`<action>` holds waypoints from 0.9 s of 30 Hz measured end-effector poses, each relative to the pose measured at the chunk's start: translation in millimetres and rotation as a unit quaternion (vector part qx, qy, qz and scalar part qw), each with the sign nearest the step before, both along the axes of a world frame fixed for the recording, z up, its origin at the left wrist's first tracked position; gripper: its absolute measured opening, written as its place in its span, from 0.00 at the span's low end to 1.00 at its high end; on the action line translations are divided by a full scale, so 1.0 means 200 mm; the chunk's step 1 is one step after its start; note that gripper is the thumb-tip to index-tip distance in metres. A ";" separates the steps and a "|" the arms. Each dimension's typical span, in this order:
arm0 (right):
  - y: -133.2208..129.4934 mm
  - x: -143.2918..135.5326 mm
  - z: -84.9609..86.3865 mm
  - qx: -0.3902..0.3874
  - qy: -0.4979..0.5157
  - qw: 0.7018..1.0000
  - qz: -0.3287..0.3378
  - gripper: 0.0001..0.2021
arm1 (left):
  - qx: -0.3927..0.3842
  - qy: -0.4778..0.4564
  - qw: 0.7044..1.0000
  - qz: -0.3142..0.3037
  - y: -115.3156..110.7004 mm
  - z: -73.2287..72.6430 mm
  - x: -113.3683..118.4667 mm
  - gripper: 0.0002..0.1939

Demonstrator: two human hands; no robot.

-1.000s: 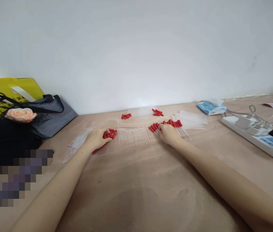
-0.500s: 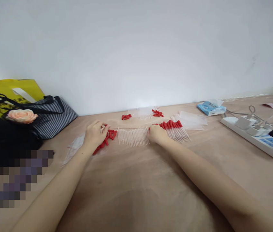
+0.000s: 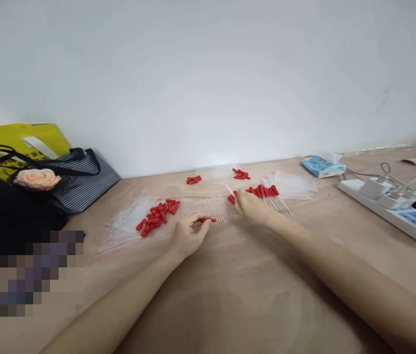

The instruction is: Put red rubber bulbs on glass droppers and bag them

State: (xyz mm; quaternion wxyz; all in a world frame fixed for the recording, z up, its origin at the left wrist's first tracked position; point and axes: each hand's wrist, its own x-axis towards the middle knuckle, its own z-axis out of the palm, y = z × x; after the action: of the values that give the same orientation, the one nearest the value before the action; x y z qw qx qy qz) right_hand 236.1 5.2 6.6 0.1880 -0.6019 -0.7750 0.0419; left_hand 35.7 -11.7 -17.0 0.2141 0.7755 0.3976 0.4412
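Note:
Between the fingers of my left hand is a red rubber bulb, just in front of a row of clear thin tubes. My right hand pinches a thin clear tube, its end pointing up and left. Beside that hand, on the right, tubes with red bulbs on their far ends lie side by side. A pile of loose red bulbs rests on clear plastic bags to the left.
Small red bulb groups lie near the wall. Clear bags, a blue tissue pack and a white power strip are on the right. At left stand a striped bag and a yellow bag.
My left hand has moved right from the loose pile, now with a red bulb. My right hand has shifted slightly right and holds up a thin tube.

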 end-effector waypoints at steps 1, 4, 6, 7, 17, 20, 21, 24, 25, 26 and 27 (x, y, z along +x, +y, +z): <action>-0.03 0.03 0.00 0.003 0.004 1.000 0.019 0.07 | 0.006 0.012 1.000 -0.006 0.00 0.00 0.00 0.06; -0.12 0.11 -0.04 0.018 0.045 0.989 0.139 0.05 | 0.025 0.061 0.997 -0.028 0.00 0.00 -0.01 0.05; -0.16 0.13 -0.07 0.025 0.076 0.976 0.203 0.05 | 0.050 0.099 0.993 -0.034 0.00 0.00 0.00 0.05; -0.18 0.13 -0.09 0.031 0.084 0.972 0.218 0.06 | 0.067 0.113 0.991 -0.035 -0.01 0.00 0.00 0.06; -0.23 0.07 -0.18 0.149 -0.006 0.974 0.173 0.11 | 0.146 0.226 0.963 -0.019 0.00 0.00 0.00 0.11; -0.23 0.06 -0.18 0.174 -0.009 0.970 0.168 0.11 | 0.152 0.236 0.960 -0.020 0.00 0.00 0.00 0.10; -0.23 0.05 -0.19 0.181 -0.011 0.969 0.168 0.11 | 0.153 0.237 0.959 -0.020 0.00 -0.01 0.00 0.10; -0.23 0.05 -0.20 0.196 -0.014 0.966 0.168 0.11 | 0.162 0.232 0.959 -0.023 0.00 -0.01 -0.01 0.11; -0.23 0.05 -0.20 0.198 -0.013 0.965 0.169 0.11 | 0.166 0.230 0.959 -0.023 0.00 -0.01 -0.01 0.11; -0.23 0.05 -0.20 0.200 -0.012 0.965 0.170 0.11 | 0.168 0.228 0.959 -0.024 0.00 -0.01 0.00 0.11; -0.23 0.05 -0.20 0.202 -0.011 0.964 0.172 0.11 | 0.170 0.226 0.959 -0.024 0.00 -0.01 0.00 0.11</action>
State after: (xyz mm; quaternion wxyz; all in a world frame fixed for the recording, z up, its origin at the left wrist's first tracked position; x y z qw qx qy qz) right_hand 246.2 -40.8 -33.3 0.2867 -0.4100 -0.8611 -0.0905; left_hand 35.0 -10.9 -18.0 -0.0056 0.8890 0.3365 0.3104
